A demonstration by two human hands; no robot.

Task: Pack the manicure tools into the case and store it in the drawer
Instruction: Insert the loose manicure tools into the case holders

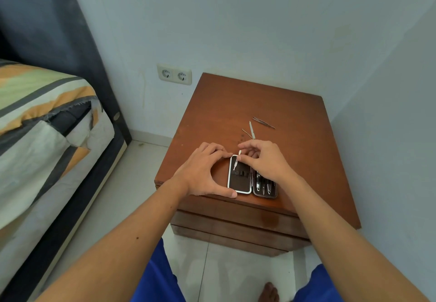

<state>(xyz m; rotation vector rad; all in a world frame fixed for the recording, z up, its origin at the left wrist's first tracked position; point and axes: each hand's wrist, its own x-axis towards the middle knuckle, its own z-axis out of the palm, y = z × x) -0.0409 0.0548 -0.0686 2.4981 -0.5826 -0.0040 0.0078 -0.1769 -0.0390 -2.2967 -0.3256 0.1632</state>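
An open manicure case (239,181) lies flat near the front edge of a brown wooden nightstand (295,160). Its right half holds several metal tools (265,187). My left hand (203,171) braces the case's left side, index finger at the top corner and thumb at the bottom. My right hand (262,160) pinches a thin metal tool (236,162) slanted over the case's left half. Behind my hands lie loose tools: tweezers (263,122), a small file (252,130) and a thin pointed tool (247,133).
The nightstand's closed drawer fronts (236,223) face me below the top. A bed (47,124) with a striped cover stands to the left, with tiled floor between. A double wall socket (174,74) sits behind the nightstand. Walls close in behind and on the right.
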